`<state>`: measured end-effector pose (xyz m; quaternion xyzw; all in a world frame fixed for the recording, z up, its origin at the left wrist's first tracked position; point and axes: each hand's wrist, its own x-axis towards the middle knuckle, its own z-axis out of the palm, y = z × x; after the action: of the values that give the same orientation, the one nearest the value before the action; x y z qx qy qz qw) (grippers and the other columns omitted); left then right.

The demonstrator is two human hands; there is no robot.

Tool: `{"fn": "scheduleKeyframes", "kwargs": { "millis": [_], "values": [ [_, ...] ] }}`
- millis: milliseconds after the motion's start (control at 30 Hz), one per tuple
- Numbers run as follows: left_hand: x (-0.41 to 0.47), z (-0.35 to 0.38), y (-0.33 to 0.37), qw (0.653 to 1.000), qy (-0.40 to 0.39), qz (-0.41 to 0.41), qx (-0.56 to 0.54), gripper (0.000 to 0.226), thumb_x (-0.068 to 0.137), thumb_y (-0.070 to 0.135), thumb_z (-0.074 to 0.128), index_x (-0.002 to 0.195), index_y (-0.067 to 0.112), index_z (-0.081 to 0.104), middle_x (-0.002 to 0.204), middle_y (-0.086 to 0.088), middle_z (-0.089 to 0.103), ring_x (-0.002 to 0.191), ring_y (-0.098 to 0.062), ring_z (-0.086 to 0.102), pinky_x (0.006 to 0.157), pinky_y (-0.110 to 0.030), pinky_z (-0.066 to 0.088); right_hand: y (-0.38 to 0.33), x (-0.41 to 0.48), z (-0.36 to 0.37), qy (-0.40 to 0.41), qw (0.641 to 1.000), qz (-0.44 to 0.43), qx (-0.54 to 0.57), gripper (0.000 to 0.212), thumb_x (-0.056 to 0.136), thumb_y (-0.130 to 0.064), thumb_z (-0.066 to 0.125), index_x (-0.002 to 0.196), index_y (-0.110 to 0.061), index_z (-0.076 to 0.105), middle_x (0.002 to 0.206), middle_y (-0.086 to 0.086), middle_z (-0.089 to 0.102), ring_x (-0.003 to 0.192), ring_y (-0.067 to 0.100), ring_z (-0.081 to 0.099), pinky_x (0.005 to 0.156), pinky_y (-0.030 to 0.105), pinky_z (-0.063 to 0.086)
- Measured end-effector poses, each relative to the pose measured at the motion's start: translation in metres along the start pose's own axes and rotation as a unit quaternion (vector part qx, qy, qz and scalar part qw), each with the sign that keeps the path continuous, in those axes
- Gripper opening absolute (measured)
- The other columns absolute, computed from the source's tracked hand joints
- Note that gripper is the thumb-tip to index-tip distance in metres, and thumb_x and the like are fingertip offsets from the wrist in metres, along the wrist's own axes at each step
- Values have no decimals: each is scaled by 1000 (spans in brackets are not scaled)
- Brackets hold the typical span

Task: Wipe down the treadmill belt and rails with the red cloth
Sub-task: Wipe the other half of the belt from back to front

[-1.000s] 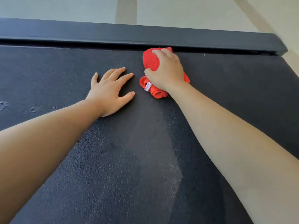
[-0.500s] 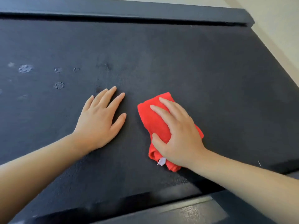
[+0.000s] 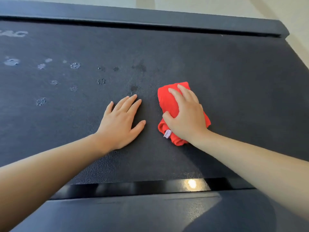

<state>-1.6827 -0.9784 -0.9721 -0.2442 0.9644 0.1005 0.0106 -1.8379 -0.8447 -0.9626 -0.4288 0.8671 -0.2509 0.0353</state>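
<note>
Your right hand (image 3: 185, 118), fingers (image 3: 182, 93) curled on the cloth (image 3: 168, 100), has drawn it back from the far rail (image 3: 150, 15) to the middle of the belt (image 3: 234, 77). Your left hand (image 3: 120, 124) lies flat, released. Spots (image 3: 74, 65) at 10 o'clock remain unwiped.

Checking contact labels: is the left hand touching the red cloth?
Apart. Head view shows bare belt between the left hand and the red cloth.
</note>
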Motion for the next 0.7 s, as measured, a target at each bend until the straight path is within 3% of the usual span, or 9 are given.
{"fn": "scheduleKeyframes", "kwargs": {
  "millis": [200, 333, 467, 700],
  "values": [
    [6, -1, -13, 1000, 9, 18, -6, 76, 80, 64, 12, 147, 30, 22, 156, 5, 15, 144, -16, 12, 116, -45, 8, -1, -30, 0, -2, 998, -59, -5, 64, 70, -37, 54, 133, -25, 48, 147, -2, 37, 137, 17, 28, 98, 39, 35],
    [36, -1, -18, 999, 25, 11, -17, 75, 81, 63, 14, 147, 29, 21, 157, 4, 15, 144, -17, 11, 116, -45, 7, -4, 24, 11, 5, 1000, -27, -2, 62, 74, -33, 60, 134, -25, 47, 148, -2, 36, 139, 19, 25, 101, 41, 32],
    [88, 0, -32, 999, 41, -14, -17, 63, 92, 53, 33, 147, 27, 21, 157, 1, 13, 145, -20, 9, 116, -46, 6, 1, 90, 24, 40, 999, 17, -2, 62, 76, -36, 61, 135, -25, 46, 147, -1, 35, 138, 19, 24, 100, 43, 32],
    [210, -15, -61, 998, 48, -22, -14, 60, 92, 51, 34, 146, 29, 24, 156, -1, 16, 144, -20, 11, 115, -51, 7, 21, 202, 38, 72, 996, 60, -9, 60, 78, -41, 57, 135, -28, 44, 146, -2, 36, 137, 19, 26, 102, 43, 31]
  ]
}}
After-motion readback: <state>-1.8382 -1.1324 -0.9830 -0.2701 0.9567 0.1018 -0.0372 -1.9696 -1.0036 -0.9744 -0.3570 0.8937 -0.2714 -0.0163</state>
